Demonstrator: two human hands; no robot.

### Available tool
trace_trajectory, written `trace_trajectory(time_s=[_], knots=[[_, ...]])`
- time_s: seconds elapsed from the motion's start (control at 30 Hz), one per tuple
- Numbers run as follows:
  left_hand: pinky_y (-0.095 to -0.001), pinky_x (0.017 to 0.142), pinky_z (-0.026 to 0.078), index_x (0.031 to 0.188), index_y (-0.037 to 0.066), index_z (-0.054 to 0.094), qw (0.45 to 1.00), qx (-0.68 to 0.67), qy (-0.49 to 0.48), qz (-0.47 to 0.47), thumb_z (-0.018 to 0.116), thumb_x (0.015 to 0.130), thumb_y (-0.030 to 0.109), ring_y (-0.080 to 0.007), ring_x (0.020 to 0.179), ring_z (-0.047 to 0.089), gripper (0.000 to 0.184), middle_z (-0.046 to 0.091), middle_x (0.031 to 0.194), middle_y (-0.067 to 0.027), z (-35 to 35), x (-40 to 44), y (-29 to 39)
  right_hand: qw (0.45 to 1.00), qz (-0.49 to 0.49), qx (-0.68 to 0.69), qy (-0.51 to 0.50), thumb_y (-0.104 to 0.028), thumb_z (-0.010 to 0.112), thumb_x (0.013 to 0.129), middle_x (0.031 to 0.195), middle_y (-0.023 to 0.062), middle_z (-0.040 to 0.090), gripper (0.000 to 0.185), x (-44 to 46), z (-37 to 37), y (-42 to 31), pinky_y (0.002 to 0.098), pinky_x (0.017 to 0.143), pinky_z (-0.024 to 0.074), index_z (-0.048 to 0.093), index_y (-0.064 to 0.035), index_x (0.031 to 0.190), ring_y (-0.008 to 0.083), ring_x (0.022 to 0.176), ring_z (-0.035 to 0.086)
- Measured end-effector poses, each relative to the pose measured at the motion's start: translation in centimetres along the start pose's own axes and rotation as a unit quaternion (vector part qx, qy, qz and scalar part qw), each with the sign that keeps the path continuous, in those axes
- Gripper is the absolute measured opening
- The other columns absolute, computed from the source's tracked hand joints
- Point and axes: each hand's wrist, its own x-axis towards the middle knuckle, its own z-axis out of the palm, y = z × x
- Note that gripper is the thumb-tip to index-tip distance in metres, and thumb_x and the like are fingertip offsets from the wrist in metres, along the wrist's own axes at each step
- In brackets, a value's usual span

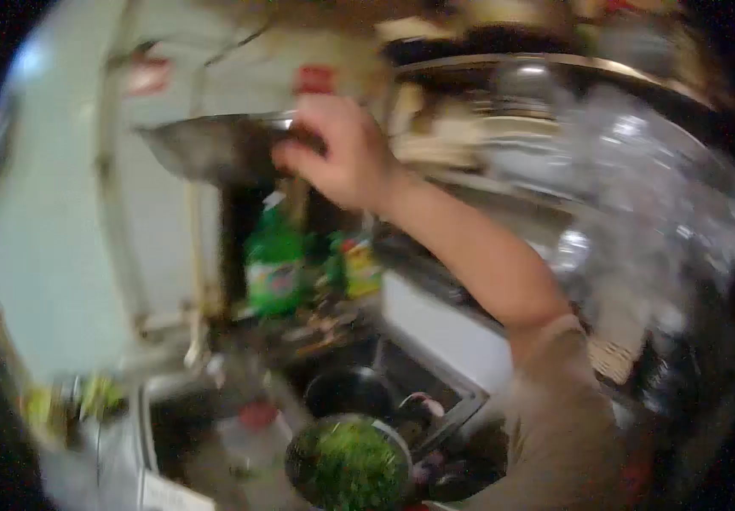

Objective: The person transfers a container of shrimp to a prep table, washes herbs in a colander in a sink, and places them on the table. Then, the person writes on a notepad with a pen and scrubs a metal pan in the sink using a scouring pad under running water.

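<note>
My right hand [333, 149] is raised at the upper middle, its fingers wrapped round the handle end of a metal pan [214, 149]. The pan's bowl points left, above a green bottle [273, 268]. My left hand does not show. Low in the view, a round container of chopped greens [354, 464] stands near the sink's edge, with a dark pot [348, 393] just behind it. Motion blurs the picture.
A sink [214, 426] with a red item in it lies at the lower left. A yellow packet [360, 266] stands beside the green bottle. On the right is a rack [555, 179] with dishes and shiny clear wrapping. Pipes run down the left wall.
</note>
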Motion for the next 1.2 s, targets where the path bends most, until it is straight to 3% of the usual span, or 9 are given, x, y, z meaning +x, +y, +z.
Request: trace_trajectory(time_s=[0.03,0.1,0.3,0.4,0.63,0.83,0.97,1.1,1.2], knots=[[-0.0607,0.097,0.031,0.133,0.000,0.031,1.000,-0.023,0.001,0.008,0.062,0.080,0.046,-0.0425,0.118,0.041,0.077,0.035,0.138,-0.0170,-0.9,-0.5,0.7,0.998,-0.062,0.022,-0.022,-0.017,0.072,0.063,0.072,0.0088,0.052,0.025,-1.9,2.9,-2.4,0.0388,0.064,0.0395,0.056,-0.0077,0.080,0.0306,0.072,0.051],[-0.0427,0.091,0.045,0.131,0.007,0.040,0.985,-0.106,-0.132,0.037,0.044,0.090,0.043,-0.0270,0.109,0.053,0.055,0.051,0.126,-0.0114,-3.2,-1.2,2.2,0.983,-0.173,0.039,-0.039,-0.017,0.068,0.058,0.069,0.0048,0.050,0.021,-5.3,8.0,-7.2,0.0361,0.059,0.0368,0.055,-0.0111,0.073,0.0231,0.064,0.049],[-0.0574,0.095,0.038,0.142,0.011,0.021,0.971,-0.170,0.037,0.161,0.039,0.092,0.041,-0.0330,0.123,0.040,0.061,0.028,0.143,-0.0151,-3.1,-10.1,14.1,0.937,-0.249,0.243,-0.010,-0.015,0.061,0.060,0.075,-0.0010,0.055,0.014,-6.8,17.9,-22.2,0.0292,0.061,0.0384,0.057,-0.0124,0.073,0.0157,0.066,0.053],[-0.0546,0.100,0.033,0.140,0.009,0.024,0.970,-0.037,-0.068,0.231,0.046,0.090,0.037,-0.0329,0.127,0.035,0.062,0.026,0.144,-0.0142,-9.7,-12.5,20.7,0.918,-0.257,0.298,0.047,-0.018,0.060,0.064,0.069,-0.0046,0.052,0.008,-2.7,23.0,-31.6,0.0272,0.062,0.0391,0.053,-0.0167,0.069,0.0118,0.065,0.051],[-0.0501,0.098,0.037,0.133,0.004,0.036,0.892,-0.107,0.153,0.412,0.052,0.084,0.046,-0.0332,0.114,0.048,0.066,0.047,0.128,-0.0166,-19.9,-20.8,33.4,0.782,-0.220,0.579,0.068,-0.009,0.068,0.062,0.063,0.0028,0.047,0.017,10.9,33.1,-58.5,0.0350,0.056,0.0336,0.051,-0.0085,0.067,0.0228,0.059,0.045],[-0.0462,0.100,0.036,0.128,0.004,0.042,0.693,-0.144,0.465,0.532,0.039,0.090,0.042,-0.0314,0.112,0.051,0.054,0.052,0.123,-0.0143,-25.9,-29.3,33.6,0.614,-0.175,0.770,-0.024,-0.003,0.061,0.075,0.074,0.0108,0.049,0.009,17.8,37.4,-76.9,0.0350,0.064,0.0388,0.053,-0.0027,0.080,0.0281,0.068,0.048],[-0.0487,0.098,0.038,0.124,0.003,0.044,0.558,-0.289,0.484,0.610,0.043,0.079,0.023,-0.0342,0.108,0.053,0.049,0.054,0.117,-0.0175,-28.1,-35.2,29.3,0.553,-0.202,0.796,-0.140,-0.008,0.062,0.076,0.075,0.0111,0.049,0.014,20.1,40.3,-86.9,0.0319,0.063,0.0396,0.052,-0.0020,0.083,0.0261,0.068,0.049],[-0.0494,0.101,0.036,0.134,0.005,0.033,0.406,-0.128,0.617,0.661,0.044,0.076,0.010,-0.0335,0.116,0.047,0.059,0.046,0.127,-0.0161,-27.2,-37.8,28.6,0.508,-0.242,0.824,-0.074,-0.011,0.065,0.074,0.076,0.0124,0.049,0.020,24.4,41.6,-96.7,0.0335,0.062,0.0393,0.051,-0.0016,0.084,0.0280,0.068,0.049],[-0.0468,0.094,0.043,0.124,-0.002,0.042,0.407,-0.198,0.597,0.663,0.046,0.081,0.003,-0.0318,0.107,0.054,0.043,0.054,0.117,-0.0164,-31.7,-37.2,35.1,0.515,-0.305,0.797,-0.083,-0.009,0.067,0.072,0.075,0.0134,0.049,0.020,31.1,43.7,-102.7,0.0345,0.062,0.0395,0.052,-0.0021,0.084,0.0296,0.068,0.049]])
